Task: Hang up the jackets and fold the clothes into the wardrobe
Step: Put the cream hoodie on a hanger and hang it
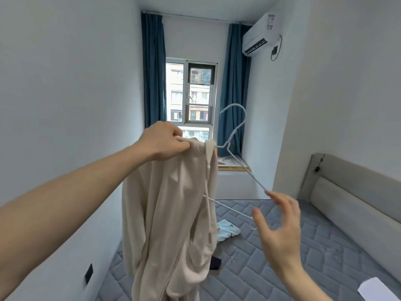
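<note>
white walls close in on both sides of the frame, leaving a narrow room that runs back to a window (pixel 192 98) in the upper middle, with blue curtains (pixel 153 68) drawn aside to left and right of it and an air conditioner (pixel 259 36) high on the right wall. across the lower right spreads a grey quilted mattress (pixel 303 246), its padded headboard (pixel 355 192) along the right edge and its far end near the low window ledge (pixel 233 165). on the mattress lie a pale blue garment (pixel 227 232), a small dark item (pixel 215 263) just below it, partly hidden, and a white sheet (pixel 378 288) in the lower right corner. in the middle of the frame the left hand (pixel 163 143) reaches up and pinches the top of a cream jacket (pixel 173 213) together with one end of a white hanger (pixel 235 135); the jacket hangs down freely above the mattress, its hem leaving the bottom of the frame. the hanger tilts, hook up against the right curtain, its other end sloping down to the right hand (pixel 280 227), whose fingers are spread loose and straight, the fingertips just at the wire without closing on it.
</note>
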Demonstrator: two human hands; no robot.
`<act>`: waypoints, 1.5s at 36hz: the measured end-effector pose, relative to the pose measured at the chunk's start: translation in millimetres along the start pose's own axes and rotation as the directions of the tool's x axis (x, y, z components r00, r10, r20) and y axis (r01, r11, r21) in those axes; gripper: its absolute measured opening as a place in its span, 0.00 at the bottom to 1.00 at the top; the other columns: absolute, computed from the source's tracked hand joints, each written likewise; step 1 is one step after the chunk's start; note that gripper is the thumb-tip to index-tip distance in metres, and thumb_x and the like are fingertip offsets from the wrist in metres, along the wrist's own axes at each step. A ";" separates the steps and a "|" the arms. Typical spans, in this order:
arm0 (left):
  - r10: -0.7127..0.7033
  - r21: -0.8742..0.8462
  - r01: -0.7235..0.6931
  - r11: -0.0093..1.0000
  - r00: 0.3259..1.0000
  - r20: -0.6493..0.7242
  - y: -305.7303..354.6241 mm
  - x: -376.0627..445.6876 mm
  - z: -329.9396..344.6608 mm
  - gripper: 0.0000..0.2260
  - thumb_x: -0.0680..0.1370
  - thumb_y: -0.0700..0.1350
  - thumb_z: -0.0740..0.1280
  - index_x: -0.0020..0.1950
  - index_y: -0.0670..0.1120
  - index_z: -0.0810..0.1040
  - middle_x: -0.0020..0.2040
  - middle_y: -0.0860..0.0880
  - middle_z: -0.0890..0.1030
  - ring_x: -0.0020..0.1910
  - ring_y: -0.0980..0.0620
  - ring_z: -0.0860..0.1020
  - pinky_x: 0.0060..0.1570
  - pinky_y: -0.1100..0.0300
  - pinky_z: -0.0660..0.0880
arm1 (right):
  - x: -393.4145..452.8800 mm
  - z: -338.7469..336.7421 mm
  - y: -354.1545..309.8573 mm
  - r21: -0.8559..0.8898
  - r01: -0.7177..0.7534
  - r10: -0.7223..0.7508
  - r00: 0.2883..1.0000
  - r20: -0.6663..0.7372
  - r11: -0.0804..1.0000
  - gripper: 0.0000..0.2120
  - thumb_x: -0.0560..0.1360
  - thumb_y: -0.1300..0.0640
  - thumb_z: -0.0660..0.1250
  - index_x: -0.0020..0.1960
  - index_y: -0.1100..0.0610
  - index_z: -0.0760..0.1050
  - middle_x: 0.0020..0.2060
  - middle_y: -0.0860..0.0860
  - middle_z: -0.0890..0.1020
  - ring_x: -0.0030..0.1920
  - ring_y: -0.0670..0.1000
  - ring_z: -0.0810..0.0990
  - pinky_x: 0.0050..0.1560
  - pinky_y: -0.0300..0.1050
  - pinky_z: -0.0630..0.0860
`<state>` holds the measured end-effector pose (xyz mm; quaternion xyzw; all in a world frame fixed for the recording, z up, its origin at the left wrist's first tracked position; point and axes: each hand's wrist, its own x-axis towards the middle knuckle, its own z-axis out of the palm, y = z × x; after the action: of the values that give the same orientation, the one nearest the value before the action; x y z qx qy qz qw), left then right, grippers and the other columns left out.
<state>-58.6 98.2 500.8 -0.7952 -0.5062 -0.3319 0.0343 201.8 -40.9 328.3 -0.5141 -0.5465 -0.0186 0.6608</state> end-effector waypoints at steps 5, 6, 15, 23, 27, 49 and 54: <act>-0.056 -0.119 0.045 0.992 0.994 -0.089 5.7 8.9 -2.7 0.16 0.70 0.50 0.65 0.28 0.46 0.63 0.26 0.51 0.63 0.30 0.51 0.63 0.32 0.57 0.61 | -70.7 27.7 8.3 0.064 -0.126 0.093 0.923 0.373 0.990 0.09 0.70 0.60 0.77 0.38 0.51 0.78 0.35 0.45 0.81 0.38 0.43 0.79 0.43 0.34 0.73; -0.058 -0.135 0.044 0.990 0.994 -0.097 8.2 10.4 -3.6 0.16 0.70 0.50 0.65 0.28 0.46 0.63 0.26 0.52 0.63 0.30 0.51 0.62 0.32 0.57 0.60 | -79.7 37.6 15.8 0.020 -0.300 0.254 0.839 0.481 0.954 0.08 0.70 0.58 0.78 0.38 0.52 0.79 0.33 0.47 0.82 0.35 0.43 0.78 0.40 0.34 0.74; -0.016 -0.235 0.002 0.972 0.998 -0.056 26.5 12.5 -10.8 0.17 0.68 0.50 0.65 0.27 0.47 0.59 0.26 0.52 0.58 0.30 0.51 0.59 0.35 0.55 0.59 | -81.9 95.5 41.8 -0.187 -0.898 0.672 0.148 0.726 0.399 0.31 0.72 0.29 0.66 0.64 0.50 0.75 0.50 0.42 0.85 0.44 0.42 0.84 0.41 0.36 0.78; -0.016 -0.260 -0.002 0.966 0.998 -0.068 20.1 8.9 -18.1 0.17 0.70 0.49 0.67 0.29 0.46 0.61 0.28 0.50 0.59 0.31 0.51 0.59 0.35 0.55 0.59 | -63.6 104.0 61.1 -0.076 -0.979 0.601 0.054 0.798 0.189 0.28 0.75 0.30 0.64 0.56 0.54 0.84 0.48 0.52 0.86 0.47 0.51 0.85 0.44 0.43 0.79; 0.009 -0.259 -0.024 0.966 0.998 -0.056 10.4 5.4 -27.5 0.17 0.72 0.47 0.67 0.30 0.44 0.62 0.31 0.47 0.59 0.31 0.51 0.58 0.33 0.56 0.57 | -41.4 97.3 64.2 -0.052 -0.938 0.667 0.204 0.717 0.342 0.04 0.72 0.55 0.71 0.41 0.55 0.82 0.34 0.52 0.83 0.33 0.50 0.79 0.35 0.41 0.73; -0.164 -0.033 0.164 0.986 0.986 0.015 -76.9 -19.3 33.5 0.19 0.74 0.53 0.65 0.27 0.47 0.65 0.26 0.52 0.69 0.31 0.48 0.69 0.32 0.56 0.62 | 115.6 12.1 -112.2 0.112 -0.592 0.180 0.412 0.893 0.798 0.11 0.82 0.60 0.64 0.64 0.58 0.73 0.51 0.56 0.82 0.50 0.53 0.83 0.48 0.48 0.82; -0.133 -0.101 0.127 0.987 0.989 -0.061 -68.6 -17.6 28.9 0.17 0.70 0.56 0.63 0.27 0.46 0.66 0.24 0.52 0.70 0.30 0.49 0.70 0.32 0.57 0.63 | 105.7 -3.1 -79.6 -0.169 -0.240 0.237 0.291 0.927 0.956 0.20 0.76 0.54 0.74 0.66 0.47 0.74 0.60 0.45 0.83 0.58 0.49 0.83 0.62 0.52 0.79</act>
<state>-105.9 129.0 449.1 -0.7496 -0.5388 -0.3844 -0.0089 199.9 -23.8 459.6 -0.5039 -0.7438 0.3804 0.2194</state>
